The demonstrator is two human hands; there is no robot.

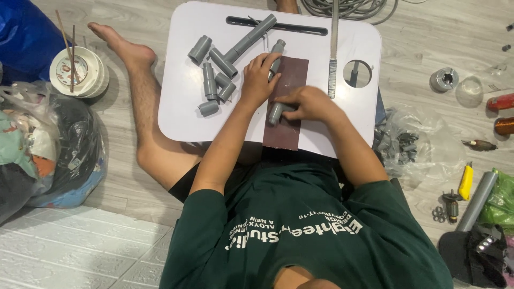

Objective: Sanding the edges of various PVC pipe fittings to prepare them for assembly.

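A dark brown sheet of sandpaper (292, 80) lies on a white lap table (182, 107). A grey plastic pipe piece (275, 113) lies along the sheet. My right hand (308, 104) is shut on the pipe's near end. My left hand (258, 80) rests fingers-down on the sheet's left edge and over the pipe's far part (278, 47). Several grey pipe pieces and fittings (217, 80) lie in a loose group left of my left hand, with one long pipe (250, 37) slanting toward the table's back.
A metal ruler (333, 48) lies right of the sandpaper beside a round hole (357, 73) in the table. A clear bag of grey fittings (409, 144), tools and a grey tube (476, 200) lie on the floor at right. Bags and a bowl with chopsticks (77, 69) sit left; my bare leg (139, 101) stretches there.
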